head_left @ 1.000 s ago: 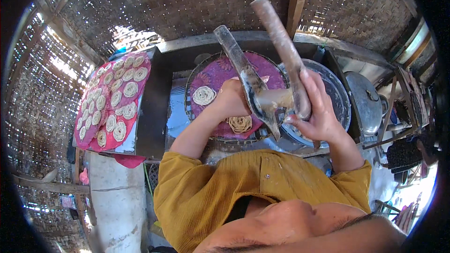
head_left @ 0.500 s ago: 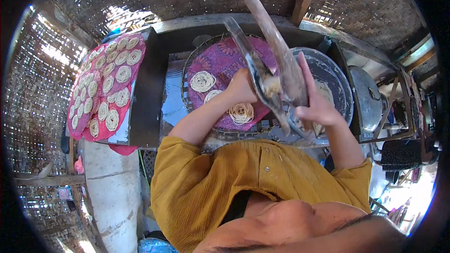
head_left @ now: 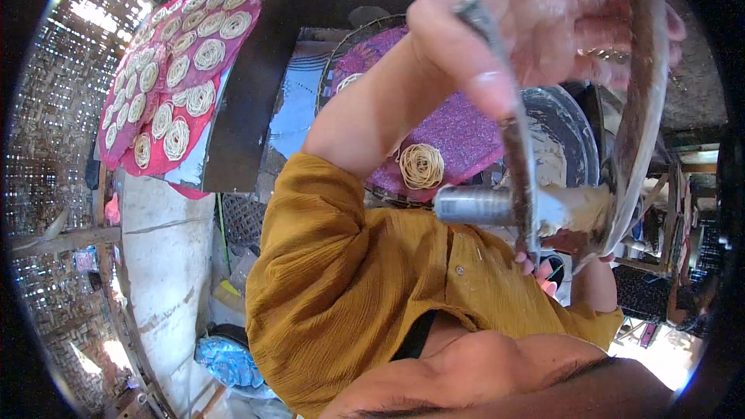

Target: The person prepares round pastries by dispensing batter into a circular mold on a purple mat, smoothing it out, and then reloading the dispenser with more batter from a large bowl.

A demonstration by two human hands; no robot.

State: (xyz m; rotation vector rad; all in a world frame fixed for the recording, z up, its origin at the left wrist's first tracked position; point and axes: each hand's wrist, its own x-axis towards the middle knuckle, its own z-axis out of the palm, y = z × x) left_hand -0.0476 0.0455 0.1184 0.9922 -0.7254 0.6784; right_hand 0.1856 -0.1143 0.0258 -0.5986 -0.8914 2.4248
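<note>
A: What's on your worktop?

B: Bare bluish patch shows just left of the round woven tray, centre of frame. Tray's lined with a purple patterned sheet. One noodle nest near its lower edge; another peeks out above your left forearm, partly covered.

A: Either side of the tray?

B: Upper left: pink sheets crowded with more nests, a dark panel just beside them. Right of centre: dark round basin, pale smears inside, partly behind your press.

A: Where's the press exactly?

B: In the air, right half of frame. Two long tilted bars, pale crosspiece between, metal cylinder poking out left.

A: Your hands?

B: Left hand upper right, fingers spread. It overlaps the bars in view; can't tell if it touches. Right hand lower right, mostly hidden, gripping the press at its lower end.

A: Room?

B: Woven wall along the left edge, daylight through the gaps, wooden rail across it. Blue patterned bundle lower left, near your mustard sleeve. Strong glare lower right.
</note>
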